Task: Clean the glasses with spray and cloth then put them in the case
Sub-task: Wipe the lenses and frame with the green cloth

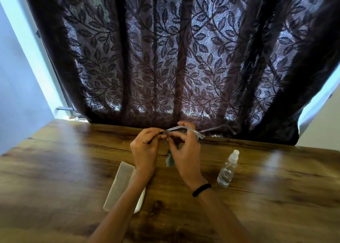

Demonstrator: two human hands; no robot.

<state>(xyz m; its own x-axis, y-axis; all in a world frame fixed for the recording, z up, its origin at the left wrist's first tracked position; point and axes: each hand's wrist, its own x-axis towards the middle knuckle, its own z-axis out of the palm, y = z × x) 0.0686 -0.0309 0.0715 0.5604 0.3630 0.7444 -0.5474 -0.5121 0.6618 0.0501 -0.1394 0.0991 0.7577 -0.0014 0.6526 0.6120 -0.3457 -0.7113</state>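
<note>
The glasses, with a pale translucent frame, are held up above the wooden table near its far edge. My left hand pinches the frame at its left end. My right hand holds a small grey-green cloth against the lens area, fingers curled round it; the cloth hangs down between both hands. One temple arm sticks out to the right toward the curtain. A clear spray bottle with a white cap stands upright to the right of my right wrist. The beige glasses case lies open under my left forearm.
A dark leaf-patterned curtain hangs right behind the table's far edge. Pale walls show at both sides. A black band sits on my right wrist.
</note>
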